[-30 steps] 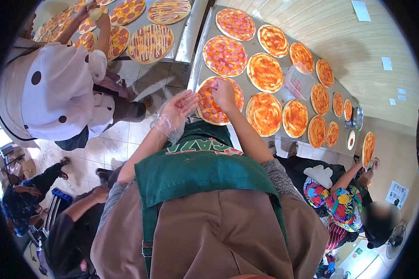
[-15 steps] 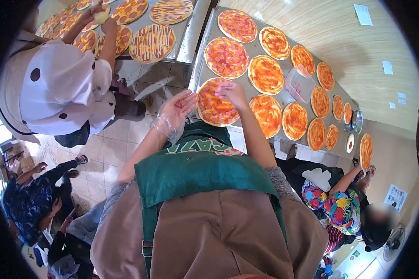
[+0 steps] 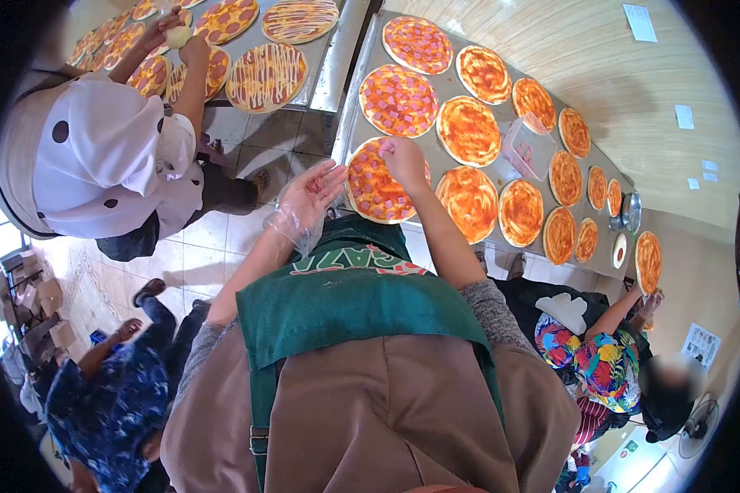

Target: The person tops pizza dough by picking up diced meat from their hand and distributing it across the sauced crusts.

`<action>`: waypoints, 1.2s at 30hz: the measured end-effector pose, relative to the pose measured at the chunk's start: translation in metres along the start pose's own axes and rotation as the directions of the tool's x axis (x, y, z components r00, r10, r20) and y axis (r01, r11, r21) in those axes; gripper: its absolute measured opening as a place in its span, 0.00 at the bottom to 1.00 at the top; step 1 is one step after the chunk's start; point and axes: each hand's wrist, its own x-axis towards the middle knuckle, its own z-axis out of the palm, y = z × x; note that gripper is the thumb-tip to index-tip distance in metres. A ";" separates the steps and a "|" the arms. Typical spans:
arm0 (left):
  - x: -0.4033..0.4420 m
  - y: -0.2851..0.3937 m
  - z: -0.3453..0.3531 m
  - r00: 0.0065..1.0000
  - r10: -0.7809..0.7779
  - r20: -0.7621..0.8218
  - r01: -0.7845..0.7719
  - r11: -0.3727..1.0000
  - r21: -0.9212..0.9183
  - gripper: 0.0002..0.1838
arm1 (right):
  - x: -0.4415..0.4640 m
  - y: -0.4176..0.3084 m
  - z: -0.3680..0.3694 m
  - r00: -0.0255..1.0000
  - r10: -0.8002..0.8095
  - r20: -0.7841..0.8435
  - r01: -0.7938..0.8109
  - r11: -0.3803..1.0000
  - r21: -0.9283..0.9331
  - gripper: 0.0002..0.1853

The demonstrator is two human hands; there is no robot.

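Observation:
My left hand (image 3: 314, 195) is palm up with its fingers stretched out, just left of the nearest pizza. Clear crumpled plastic (image 3: 289, 228) hangs around its wrist. Whether small bits remain on the palm is hard to make out. My right hand (image 3: 404, 163) is over that pizza's upper right part, fingers curled together; what they hold, if anything, is hidden. Pink ham cubes and orange-red sauce cover the nearest pizza (image 3: 376, 195). Two more ham-topped pizzas, a middle one (image 3: 399, 100) and a far one (image 3: 418, 45), lie beyond it.
Several sauced pizza bases (image 3: 469, 131) cover the metal table (image 3: 362, 123). Among them stands a clear plastic tub (image 3: 528, 148) with pink bits. A co-worker in white (image 3: 107, 156) works at the left table. Another person (image 3: 604, 370) holds a sauced base (image 3: 648, 263) at right.
My right hand has moved slightly down and left, its fingers now curled tighter. My left hand stays put; the reddish bits on its palm show less. A person in dark blue has moved at lower left.

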 end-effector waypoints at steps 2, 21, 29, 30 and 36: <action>-0.003 0.001 0.002 1.000 0.004 -0.018 -0.004 1.000 0.012 0.20 | 0.001 0.002 0.001 0.999 -0.032 -0.027 0.033 0.999 0.010 0.05; 0.003 -0.001 0.001 1.000 -0.025 0.000 0.025 0.999 0.033 0.19 | 0.018 0.007 -0.019 0.998 0.031 0.053 -0.035 0.996 0.078 0.08; -0.001 0.002 -0.003 0.999 -0.006 -0.036 0.007 0.999 0.033 0.19 | 0.004 -0.002 -0.023 0.999 0.002 0.040 -0.003 1.000 0.012 0.03; -0.002 0.002 -0.003 0.999 -0.001 -0.036 0.002 0.999 0.038 0.19 | 0.004 -0.002 -0.024 0.999 0.015 0.035 -0.016 1.000 0.007 0.03; 0.000 -0.002 -0.001 0.999 -0.015 -0.028 0.016 0.999 0.032 0.19 | 0.010 -0.002 -0.016 0.956 -0.282 -0.084 0.267 0.952 -0.149 0.02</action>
